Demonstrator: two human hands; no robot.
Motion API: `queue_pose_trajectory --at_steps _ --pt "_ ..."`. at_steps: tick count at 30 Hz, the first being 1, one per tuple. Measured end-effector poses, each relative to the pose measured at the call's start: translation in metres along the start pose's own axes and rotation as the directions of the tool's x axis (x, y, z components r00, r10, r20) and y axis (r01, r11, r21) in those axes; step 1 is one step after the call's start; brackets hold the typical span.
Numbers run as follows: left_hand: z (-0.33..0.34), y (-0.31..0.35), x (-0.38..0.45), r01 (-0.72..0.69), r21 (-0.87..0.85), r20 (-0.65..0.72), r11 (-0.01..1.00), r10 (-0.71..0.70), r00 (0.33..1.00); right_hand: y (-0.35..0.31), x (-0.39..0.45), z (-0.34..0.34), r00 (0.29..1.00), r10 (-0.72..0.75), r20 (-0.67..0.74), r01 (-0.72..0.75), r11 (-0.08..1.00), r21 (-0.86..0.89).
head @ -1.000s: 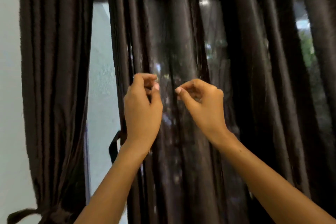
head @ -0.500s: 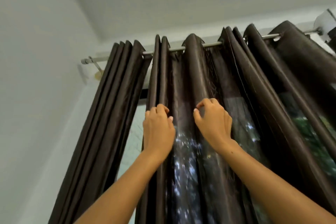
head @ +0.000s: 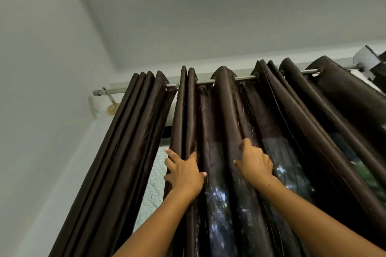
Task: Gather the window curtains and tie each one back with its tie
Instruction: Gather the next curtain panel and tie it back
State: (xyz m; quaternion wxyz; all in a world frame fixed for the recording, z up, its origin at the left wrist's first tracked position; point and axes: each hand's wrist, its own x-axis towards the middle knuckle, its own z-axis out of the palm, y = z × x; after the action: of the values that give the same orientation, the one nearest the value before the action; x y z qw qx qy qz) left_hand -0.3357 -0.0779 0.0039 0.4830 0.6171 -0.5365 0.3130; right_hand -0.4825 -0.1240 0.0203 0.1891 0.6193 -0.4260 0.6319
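Head cam: my left hand point(head: 183, 170) has its fingers spread wide, flat against the edge pleats of the dark curtain point(head: 227, 123). My right hand point(head: 255, 161) pinches the next fold. The curtain hangs from the rod point(head: 245, 78); no tie in sight. I'd slide pleats together evenly, not yank.

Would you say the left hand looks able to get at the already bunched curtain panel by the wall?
Probably yes: the left hand rests on the spread curtain's edge, and only an open gap of window separates it from the bunched panel.
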Motion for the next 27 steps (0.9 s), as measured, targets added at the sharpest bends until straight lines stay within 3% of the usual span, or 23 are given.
queue_pose_trajectory --at_steps 3,8,11,16,19,22,24,25,26,27 --pt "-0.002 -0.008 0.007 -0.029 -0.064 -0.025 0.998 0.028 0.999 -0.003 0.005 0.008 0.999 -0.019 -0.034 0.019 1.000 -0.023" --pt "0.009 -0.008 0.011 -0.252 -0.234 -0.060 0.939 0.245 0.968 -0.001 0.012 0.013 0.994 -0.063 -0.091 0.050 0.989 -0.139" --pt "0.019 0.002 0.010 -0.347 -0.368 -0.115 0.863 0.329 0.937 0.004 0.018 0.012 0.997 -0.043 -0.056 0.041 0.998 -0.038" --pt "0.017 0.001 0.012 -0.362 -0.581 -0.135 0.729 0.352 0.926 -0.029 0.030 0.019 0.987 -0.156 0.034 0.144 0.962 0.232" --pt "0.013 -0.004 0.012 -0.369 -0.574 -0.102 0.731 0.383 0.918 -0.059 0.037 0.018 0.974 -0.218 0.053 0.194 0.936 0.294" --pt "0.013 -0.010 0.010 -0.377 -0.434 -0.166 0.818 0.338 0.926 -0.067 0.041 0.008 0.933 -0.325 0.153 0.279 0.924 0.261" --pt "0.011 -0.013 0.007 -0.381 -0.352 -0.189 0.855 0.334 0.923 -0.057 0.044 0.001 0.937 -0.324 0.132 0.313 0.945 0.095" --pt "0.011 -0.013 0.006 -0.386 -0.332 -0.182 0.861 0.344 0.921 -0.048 0.046 0.000 0.956 -0.290 0.049 0.293 0.950 -0.109" --pt "0.010 -0.014 0.005 -0.386 -0.324 -0.164 0.864 0.351 0.922 -0.035 0.048 0.000 0.977 -0.211 -0.030 0.195 0.943 -0.271" --pt "0.010 -0.015 0.005 -0.379 -0.335 -0.144 0.863 0.351 0.925 -0.024 0.048 0.002 0.994 -0.085 -0.070 0.059 0.947 -0.317"
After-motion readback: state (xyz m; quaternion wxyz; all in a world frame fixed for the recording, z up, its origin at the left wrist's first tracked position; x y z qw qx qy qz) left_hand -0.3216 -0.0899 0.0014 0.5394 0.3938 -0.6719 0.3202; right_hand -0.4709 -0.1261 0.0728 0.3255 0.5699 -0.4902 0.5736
